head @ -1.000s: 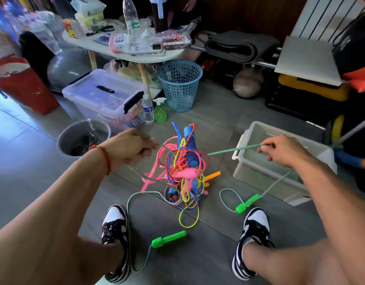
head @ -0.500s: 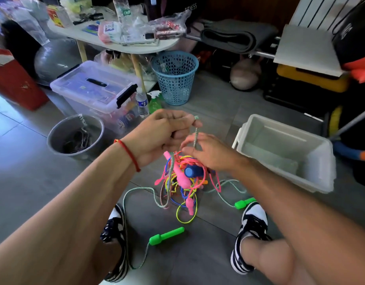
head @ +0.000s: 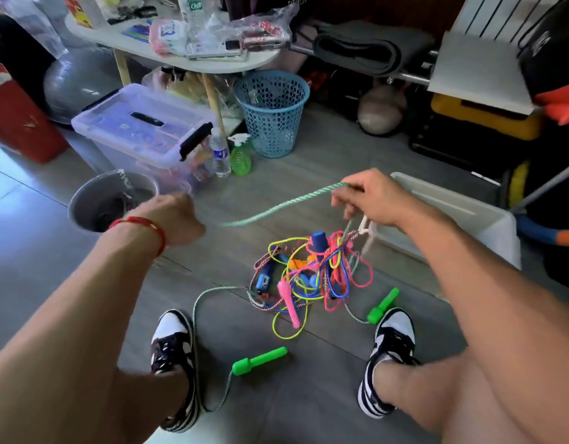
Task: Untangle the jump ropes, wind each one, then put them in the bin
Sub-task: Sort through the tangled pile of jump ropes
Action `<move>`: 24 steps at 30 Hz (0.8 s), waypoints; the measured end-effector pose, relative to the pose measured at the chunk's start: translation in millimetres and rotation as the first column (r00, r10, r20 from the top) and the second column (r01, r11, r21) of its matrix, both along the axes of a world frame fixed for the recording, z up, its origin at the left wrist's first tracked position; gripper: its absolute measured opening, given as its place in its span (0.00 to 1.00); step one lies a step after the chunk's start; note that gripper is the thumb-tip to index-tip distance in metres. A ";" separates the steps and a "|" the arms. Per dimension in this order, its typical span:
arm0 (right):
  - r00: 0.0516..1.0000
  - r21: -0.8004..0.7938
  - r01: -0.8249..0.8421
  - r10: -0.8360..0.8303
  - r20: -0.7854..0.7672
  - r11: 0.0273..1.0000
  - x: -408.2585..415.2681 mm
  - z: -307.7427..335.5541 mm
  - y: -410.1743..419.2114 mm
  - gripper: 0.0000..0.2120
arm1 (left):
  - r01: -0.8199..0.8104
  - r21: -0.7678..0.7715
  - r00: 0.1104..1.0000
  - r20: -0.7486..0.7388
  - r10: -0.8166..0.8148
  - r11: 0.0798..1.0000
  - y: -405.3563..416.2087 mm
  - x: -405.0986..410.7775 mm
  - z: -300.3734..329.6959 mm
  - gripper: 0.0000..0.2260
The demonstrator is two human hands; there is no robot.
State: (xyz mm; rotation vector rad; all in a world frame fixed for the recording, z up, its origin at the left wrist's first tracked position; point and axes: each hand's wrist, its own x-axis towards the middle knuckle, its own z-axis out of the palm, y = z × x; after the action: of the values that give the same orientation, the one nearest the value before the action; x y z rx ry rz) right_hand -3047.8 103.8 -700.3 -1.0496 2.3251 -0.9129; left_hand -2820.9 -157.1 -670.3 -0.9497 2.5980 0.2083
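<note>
Above the tangle (head: 308,277): both hands pinch green rope (head: 286,203).
We judge hard pulling by right hand (head: 372,200) and blurred left hand (head: 174,219) could tighten knots.

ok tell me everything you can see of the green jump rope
The green jump rope is a twisted cord, pale green and white, with two bright green handles that look like plastic. A taut stretch runs in the air between the right hand, which pinches it, and the blurred left hand. From the right hand it drops into the tangle of ropes. Both handles lie on the floor: one between the shoes, the other against the right shoe.
</note>
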 end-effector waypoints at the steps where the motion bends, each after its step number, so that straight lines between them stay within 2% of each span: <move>1: 1.000 -0.041 -0.008 0.008 -0.005 0.999 7.3 9.7 -3.8 0.13 | 0.038 0.011 0.999 0.011 -0.039 0.999 10.0 0.5 -2.4 0.18; 2: 0.999 -0.052 -0.030 0.027 -0.044 0.998 17.4 17.5 -9.7 0.12 | 0.093 0.051 0.993 -0.077 -0.089 0.994 24.0 -2.5 -5.1 0.21; 3: 0.993 -0.040 -0.066 0.062 -0.104 0.997 29.3 23.4 -16.7 0.12 | 0.150 0.150 0.966 -0.233 -0.113 0.977 39.6 -7.2 -6.4 0.24; 4: 0.981 -0.015 -0.107 0.104 -0.161 0.994 41.3 27.7 -24.2 0.12 | 0.205 0.297 0.917 -0.392 -0.077 0.933 57.2 -12.8 -5.5 0.26; 5: 0.967 0.008 -0.145 0.143 -0.213 0.989 51.8 30.7 -30.1 0.11 | 0.254 0.448 0.864 -0.503 0.007 0.857 74.3 -19.2 -4.0 0.25; 6: 0.953 0.022 -0.170 0.170 -0.253 0.985 60.3 31.9 -34.0 0.12 | 0.313 0.530 0.815 -0.576 0.064 0.788 85.6 -24.4 -6.6 0.22; 7: 0.942 0.025 -0.191 0.191 -0.278 0.981 64.5 30.5 -36.4 0.12 | 0.357 0.517 0.785 -0.618 0.050 0.778 91.9 -27.7 -7.7 0.15; 8: 0.937 0.027 -0.202 0.202 -0.285 0.979 65.2 28.0 -36.6 0.12 | 0.383 0.427 0.762 -0.648 -0.019 0.819 94.4 -29.0 -6.3 0.07; 9: 0.940 0.037 -0.201 0.203 -0.273 0.979 63.6 24.4 -35.5 0.12 | 0.392 0.341 0.737 -0.673 -0.070 0.855 93.5 -29.4 -4.8 0.05; 11: 0.956 0.089 -0.173 0.189 -0.224 0.981 55.6 13.5 -29.6 0.14 | 0.351 0.218 0.662 -0.745 -0.076 0.911 88.4 -25.8 2.7 0.14; 13: 0.964 0.254 -0.096 0.153 -0.219 0.962 37.3 -8.1 -18.4 0.15 | 0.263 0.206 0.552 -0.833 0.028 0.943 78.0 -23.1 13.3 0.15; 15: 0.977 0.455 -0.062 0.147 -0.153 0.888 13.7 -33.4 4.2 0.16 | 0.140 0.351 0.370 -0.886 0.279 0.926 59.1 -19.5 24.9 0.13; 17: 0.987 0.622 -0.114 0.157 -0.015 0.775 -0.8 -49.1 31.4 0.18 | 0.029 0.538 0.079 -0.841 0.535 0.843 32.4 -12.6 37.5 0.12; 18: 0.991 0.648 -0.115 0.128 0.027 0.753 -5.4 -53.0 40.8 0.19 | -0.015 0.586 0.000 -0.810 0.586 0.810 19.0 -7.3 40.4 0.13; 19: 0.996 0.625 -0.090 0.087 0.035 0.776 -8.4 -53.8 45.0 0.19 | -0.068 0.602 0.035 -0.795 0.605 0.796 7.2 -4.7 38.3 0.13; 20: 0.999 0.552 -0.046 0.034 0.031 0.832 -10.2 -51.6 44.3 0.20 | -0.145 0.574 0.208 -0.779 0.592 0.806 -5.4 -3.8 31.8 0.11; 21: 0.999 0.450 0.003 -0.023 0.039 0.893 -10.3 -45.0 38.9 0.20 | -0.245 0.439 0.547 -0.674 0.497 0.865 -14.5 -4.4 20.6 0.09; 22: 0.996 0.338 0.047 -0.068 0.051 0.940 -8.1 -34.2 30.9 0.19 | -0.280 0.245 0.814 -0.451 0.365 0.928 -17.9 -3.8 9.3 0.10; 23: 0.995 0.251 0.069 -0.083 0.048 0.966 -3.2 -19.9 21.3 0.18 | -0.192 0.035 0.966 -0.171 0.195 0.981 -16.7 -2.5 -0.4 0.16; 24: 0.998 0.193 0.060 -0.064 0.014 0.979 4.4 -3.6 11.6 0.17 | -0.079 -0.043 0.996 0.029 0.080 0.996 -8.4 -2.5 -4.6 0.22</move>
State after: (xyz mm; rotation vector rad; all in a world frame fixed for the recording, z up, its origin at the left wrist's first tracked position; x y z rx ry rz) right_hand -3043.3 115.4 -703.9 -0.8895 2.3851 -0.7001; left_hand -2823.4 -165.5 -674.9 -1.0635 2.5483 0.1596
